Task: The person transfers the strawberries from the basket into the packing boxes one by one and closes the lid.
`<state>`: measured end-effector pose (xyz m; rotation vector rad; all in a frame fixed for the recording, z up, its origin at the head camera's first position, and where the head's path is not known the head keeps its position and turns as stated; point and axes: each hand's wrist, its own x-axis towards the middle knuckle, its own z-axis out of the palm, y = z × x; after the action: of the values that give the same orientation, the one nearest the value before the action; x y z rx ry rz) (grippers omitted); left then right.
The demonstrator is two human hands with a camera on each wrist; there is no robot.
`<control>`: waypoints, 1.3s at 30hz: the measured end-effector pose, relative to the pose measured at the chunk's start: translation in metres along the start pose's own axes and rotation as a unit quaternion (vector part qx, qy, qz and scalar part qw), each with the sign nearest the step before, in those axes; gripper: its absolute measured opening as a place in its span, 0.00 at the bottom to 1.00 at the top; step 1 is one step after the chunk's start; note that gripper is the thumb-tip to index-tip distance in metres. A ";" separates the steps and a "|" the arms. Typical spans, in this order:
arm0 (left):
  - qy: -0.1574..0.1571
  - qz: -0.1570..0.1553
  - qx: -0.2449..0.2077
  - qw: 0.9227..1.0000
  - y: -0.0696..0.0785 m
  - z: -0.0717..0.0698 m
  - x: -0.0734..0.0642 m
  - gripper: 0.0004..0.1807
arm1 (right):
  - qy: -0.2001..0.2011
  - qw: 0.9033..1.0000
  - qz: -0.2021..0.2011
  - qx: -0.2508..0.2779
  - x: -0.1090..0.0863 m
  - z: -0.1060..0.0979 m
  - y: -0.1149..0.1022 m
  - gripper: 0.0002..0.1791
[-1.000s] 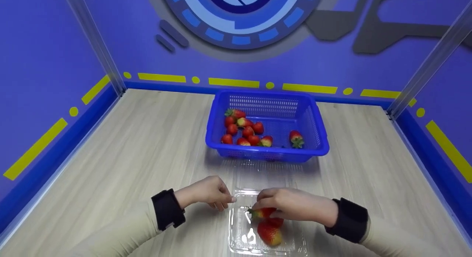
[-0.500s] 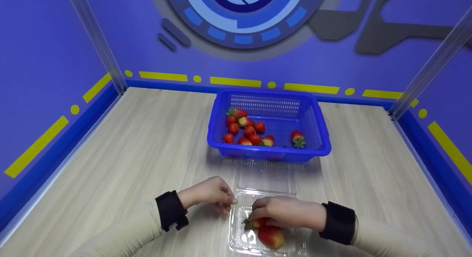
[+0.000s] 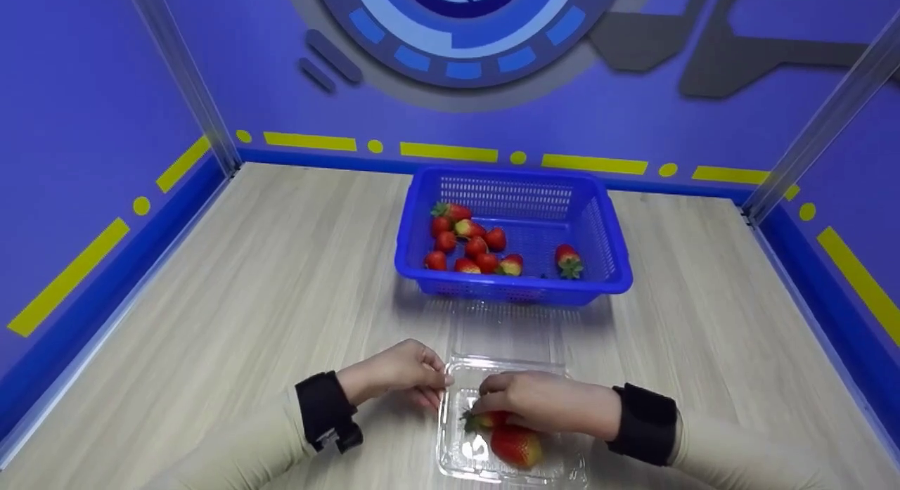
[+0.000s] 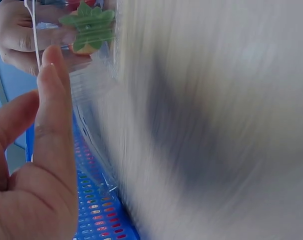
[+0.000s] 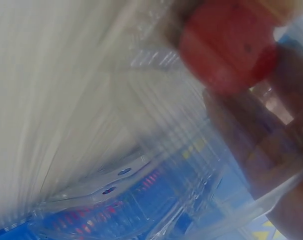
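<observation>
A clear plastic clamshell box (image 3: pixel 441 444) lies unfolded in front of me. My left hand (image 3: pixel 402 367) is at its left rim, thumb and index fingertip pinching the edge. Inside the box, my right hand (image 3: pixel 545 402) holds a strawberry (image 3: pixel 494 419) whose green leaves point left. A larger red strawberry (image 3: pixel 517 448) with a pale end lies just nearer to me. In the left wrist view, the held berry's leaf cap (image 4: pixel 89 27) shows through the plastic wall. A blurred red strawberry (image 5: pixel 226 45) shows through the plastic in the right wrist view; the right palm is hidden from the head camera.
A blue slotted basket (image 3: pixel 513 285) stands behind the box, with several strawberries (image 3: pixel 476 248) grouped at its left and a single one (image 3: pixel 568 261) at its right. The clamshell's see-through lid (image 3: pixel 506 332) reaches back toward the basket. Blue panels (image 3: pixel 351 110) enclose the wooden table.
My right hand has lowered the strawberry slightly toward me and left, beside the larger berry, and then stays there. My left hand has barely moved at the rim.
</observation>
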<state>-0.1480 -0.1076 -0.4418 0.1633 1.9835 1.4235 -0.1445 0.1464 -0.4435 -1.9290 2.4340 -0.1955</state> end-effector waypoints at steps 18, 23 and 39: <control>0.016 -0.003 -0.010 1.000 0.002 -0.001 -0.001 0.04 | -0.010 1.000 0.023 -0.003 0.001 -0.009 0.000 0.22; 0.016 -0.002 -0.017 1.000 0.002 -0.001 -0.001 0.04 | -0.006 1.000 0.025 -0.008 0.000 -0.011 0.000 0.22; 0.028 0.000 -0.004 1.000 -0.003 0.004 -0.001 0.07 | -0.018 0.997 0.071 0.033 -0.010 -0.019 -0.002 0.21</control>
<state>-0.1440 -0.1065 -0.4445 0.1211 2.0227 1.4493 -0.1418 0.1568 -0.4247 -1.7112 2.4940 -0.2310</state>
